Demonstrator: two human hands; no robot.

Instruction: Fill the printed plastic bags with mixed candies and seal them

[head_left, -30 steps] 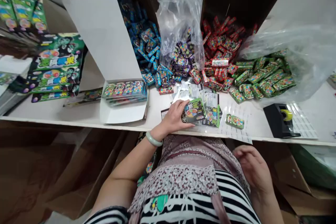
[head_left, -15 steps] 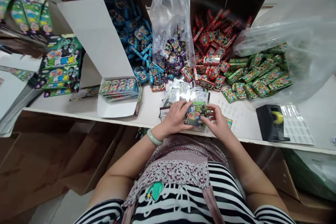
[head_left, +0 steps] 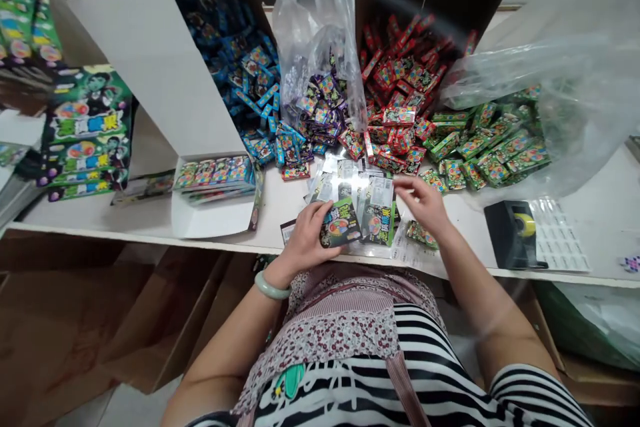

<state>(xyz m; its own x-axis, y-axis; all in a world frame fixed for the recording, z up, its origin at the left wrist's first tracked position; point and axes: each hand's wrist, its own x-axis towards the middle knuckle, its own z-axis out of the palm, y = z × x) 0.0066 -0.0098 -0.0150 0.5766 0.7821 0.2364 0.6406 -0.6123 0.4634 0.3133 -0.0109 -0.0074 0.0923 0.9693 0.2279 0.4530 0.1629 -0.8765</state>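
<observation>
My left hand [head_left: 304,238], with a pale green bangle on its wrist, is closed on a green printed pouch [head_left: 341,227] at the near edge of the white table [head_left: 125,217]. A loose stack of flat foil pouches [head_left: 356,181] lies just behind it. My right hand [head_left: 425,203] hovers above that stack's right side, its fingers bent and slightly apart with nothing visible in them. One small green candy pack [head_left: 423,234] lies under the right wrist.
Piles of small packs line the back: blue [head_left: 250,90], purple in a clear bag [head_left: 323,103], red [head_left: 405,90], green [head_left: 493,143]. An open white box [head_left: 213,200] holds packs at left. A black tape dispenser [head_left: 515,233] and label sheet [head_left: 557,240] sit right. Green cartons [head_left: 85,133] stand far left.
My right hand rose from below the table to the pouch, then moved off it up and right over the stack. My left hand has kept hold of the pouch.
</observation>
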